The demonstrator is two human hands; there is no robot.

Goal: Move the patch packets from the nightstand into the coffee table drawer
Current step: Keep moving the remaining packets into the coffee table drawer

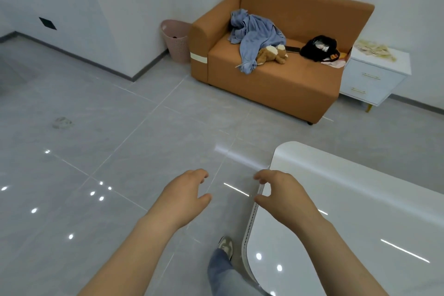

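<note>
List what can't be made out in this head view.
All head view.
- Patch packets on the nightstand: too far and small to count.
- Coffee table: its drawer unseen, only the glossy top shows; frame edge cuts the table.
- Pink basket contents: mostly hidden by its wall.

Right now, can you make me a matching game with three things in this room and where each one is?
Things
1. pale yellow patch packets
2. crumpled blue shirt
3. pink plastic basket

Places
A. on the grey tiled floor, by the wall
B. on the orange sofa
C. on top of the white nightstand

Pairs: 1-C, 2-B, 3-A.
</note>
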